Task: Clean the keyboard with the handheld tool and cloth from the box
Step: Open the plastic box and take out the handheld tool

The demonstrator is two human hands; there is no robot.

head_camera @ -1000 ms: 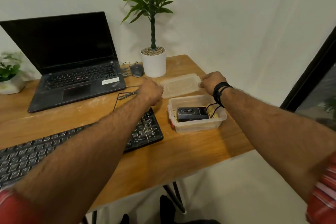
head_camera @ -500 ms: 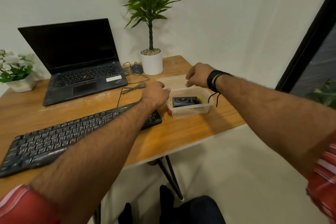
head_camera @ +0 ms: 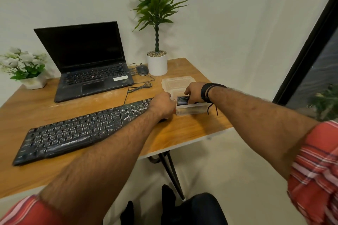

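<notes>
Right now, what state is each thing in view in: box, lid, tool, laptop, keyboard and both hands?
box: open, lid off
lid: lying flat on the desk behind the box
handheld tool: partly in the box, gripped by the right hand
left hand: steadying the box's left edge
laptop: open, screen dark
keyboard: flat on the desk, dusty

A long black keyboard (head_camera: 78, 131) lies flat on the tabletop, slanting away leftward from under the left hand (head_camera: 163, 103), its keys marked with pale smudges. Just right of that hand stands a clear plastic box (head_camera: 190, 110), open. A small black handheld tool (head_camera: 182, 100) sits in it, beneath the right hand (head_camera: 194, 92). The box's clear lid (head_camera: 176, 83) lies flat just beyond both hands.
</notes>
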